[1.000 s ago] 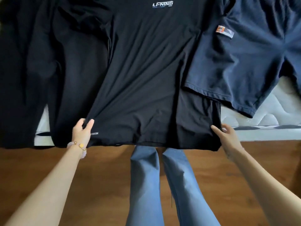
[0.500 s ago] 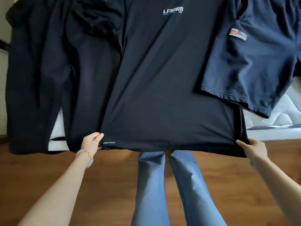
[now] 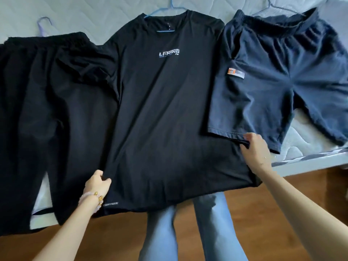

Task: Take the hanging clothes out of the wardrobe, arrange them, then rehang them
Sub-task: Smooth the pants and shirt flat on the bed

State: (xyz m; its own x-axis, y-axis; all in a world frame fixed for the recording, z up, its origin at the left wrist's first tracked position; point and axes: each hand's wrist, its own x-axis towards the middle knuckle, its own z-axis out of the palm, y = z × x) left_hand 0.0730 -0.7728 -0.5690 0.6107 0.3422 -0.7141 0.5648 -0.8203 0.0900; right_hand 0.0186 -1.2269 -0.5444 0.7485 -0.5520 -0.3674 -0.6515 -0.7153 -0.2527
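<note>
Left hand (image 3: 98, 182) and right hand (image 3: 254, 146) pinch the black T-shirt (image 3: 162, 113) sides, frame centre; tugging may slip its blue hanger (image 3: 165, 11).

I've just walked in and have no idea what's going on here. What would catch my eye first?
A black T-shirt with white lettering lies flat in the middle of the mattress, on a blue hanger. The left hand and right hand each pinch a side of it near the hem. Black shorts lie to its left, navy shorts to its right.
</note>
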